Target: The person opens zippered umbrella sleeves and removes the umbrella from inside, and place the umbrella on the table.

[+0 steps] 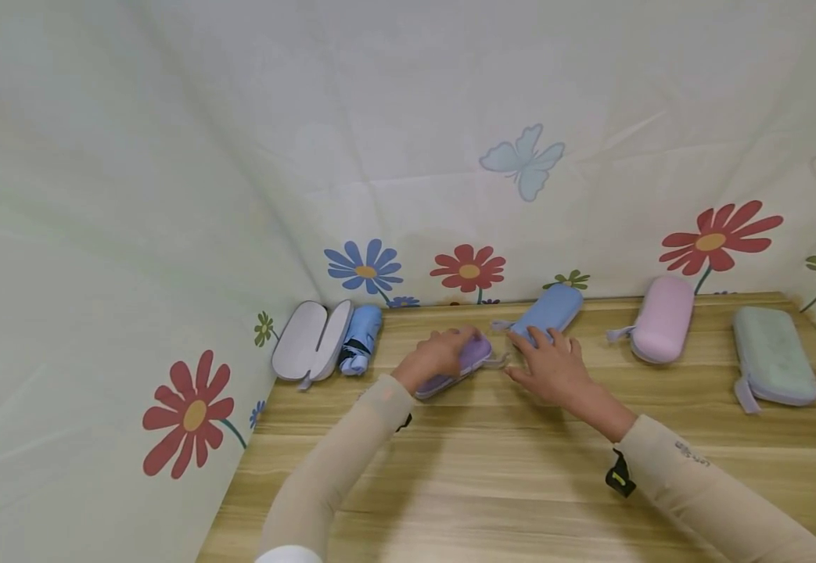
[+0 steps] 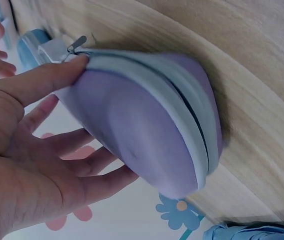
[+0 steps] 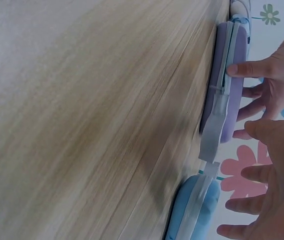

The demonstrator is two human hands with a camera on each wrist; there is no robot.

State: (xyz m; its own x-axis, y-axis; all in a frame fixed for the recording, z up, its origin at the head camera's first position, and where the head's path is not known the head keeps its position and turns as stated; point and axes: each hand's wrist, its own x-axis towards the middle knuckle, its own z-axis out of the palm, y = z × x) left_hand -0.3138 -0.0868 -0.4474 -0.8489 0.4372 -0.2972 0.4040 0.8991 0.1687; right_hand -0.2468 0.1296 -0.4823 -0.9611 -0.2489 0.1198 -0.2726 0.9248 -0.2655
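Observation:
A purple zip case with a pale grey zipper band lies on the wooden table. My left hand grips it, the thumb at the zipper edge near the metal pull and the fingers along the opposite side. A dark slit runs along its zipper seam in the left wrist view. From its end sticks a grey strap. My right hand is spread with nothing in it, between that strap and a closed blue zip case; its fingertips overlap the blue case's near end in the head view.
At the left stands an opened whitish case, next to a folded blue umbrella-like bundle. Farther right lie a pink case and a pale green case, both closed. A flower-printed cloth rises behind the table and along its left side.

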